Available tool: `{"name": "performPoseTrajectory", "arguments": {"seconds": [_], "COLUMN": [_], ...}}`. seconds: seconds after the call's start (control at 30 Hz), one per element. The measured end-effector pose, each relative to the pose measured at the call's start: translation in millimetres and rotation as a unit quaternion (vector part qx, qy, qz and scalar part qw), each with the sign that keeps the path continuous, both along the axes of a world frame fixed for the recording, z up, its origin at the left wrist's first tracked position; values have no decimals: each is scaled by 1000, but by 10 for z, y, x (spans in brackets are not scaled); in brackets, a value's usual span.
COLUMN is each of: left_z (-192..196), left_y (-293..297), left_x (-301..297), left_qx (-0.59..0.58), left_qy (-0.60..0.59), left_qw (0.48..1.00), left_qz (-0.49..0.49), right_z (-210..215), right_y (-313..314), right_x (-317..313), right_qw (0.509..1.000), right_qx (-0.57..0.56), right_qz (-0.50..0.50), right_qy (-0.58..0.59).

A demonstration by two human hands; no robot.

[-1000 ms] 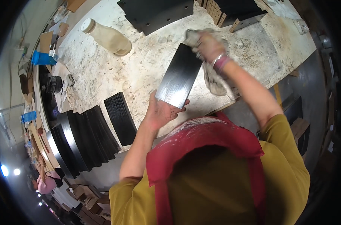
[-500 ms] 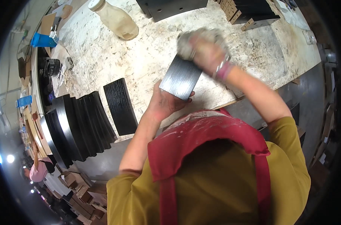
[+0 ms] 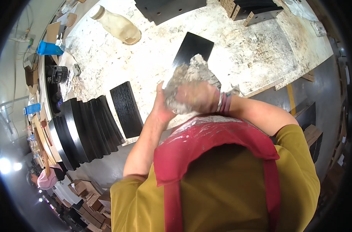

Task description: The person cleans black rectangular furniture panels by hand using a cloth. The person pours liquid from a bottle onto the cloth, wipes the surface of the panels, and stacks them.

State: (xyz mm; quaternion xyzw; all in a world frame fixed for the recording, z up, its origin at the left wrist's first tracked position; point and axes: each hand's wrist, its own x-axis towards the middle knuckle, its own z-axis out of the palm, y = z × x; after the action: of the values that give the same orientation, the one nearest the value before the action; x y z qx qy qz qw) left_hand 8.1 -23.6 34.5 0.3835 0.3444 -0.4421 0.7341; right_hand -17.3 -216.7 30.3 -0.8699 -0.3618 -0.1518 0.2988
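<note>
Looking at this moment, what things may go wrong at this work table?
1. The grey cloth in the right hand covers the near part of the black panel, so a mark there might go unnoticed.
2. The left hand is right beside the cloth, so a wide stroke might hit its fingers.
3. The row of black panels sits at the near edge of the table; a bump might knock one off.

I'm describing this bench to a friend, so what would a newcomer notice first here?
Probably the crumpled grey cloth in the right hand, covering part of a black panel near the picture's middle. The row of dark panels at the left and the cloudy bottle at the upper left of the bench stand out too.
</note>
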Motion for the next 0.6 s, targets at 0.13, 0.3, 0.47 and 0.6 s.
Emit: {"name": "performPoseTrajectory", "arguments": {"seconds": [0.13,0.3,0.47,0.6], "left_z": [-281,196,777,192], "left_y": [125,404,383,-40], "left_x": [28,15,129,52], "left_qx": [-345,159,492,528], "left_qy": [31,-159,-427,-695], "left_qw": [938,963,659,407], "left_qz": [26,-148,-376,-270], "right_z": [56,38,48,135], "right_y": [-482,-1201,-1165,-295], "right_x": [682,717,538,548], "right_qw": [941,912,892,971], "right_qx": [-57,-47,44,-3], "right_qz": [-271,-328,-369,-232], "right_qy": [193,240,256,61]}}
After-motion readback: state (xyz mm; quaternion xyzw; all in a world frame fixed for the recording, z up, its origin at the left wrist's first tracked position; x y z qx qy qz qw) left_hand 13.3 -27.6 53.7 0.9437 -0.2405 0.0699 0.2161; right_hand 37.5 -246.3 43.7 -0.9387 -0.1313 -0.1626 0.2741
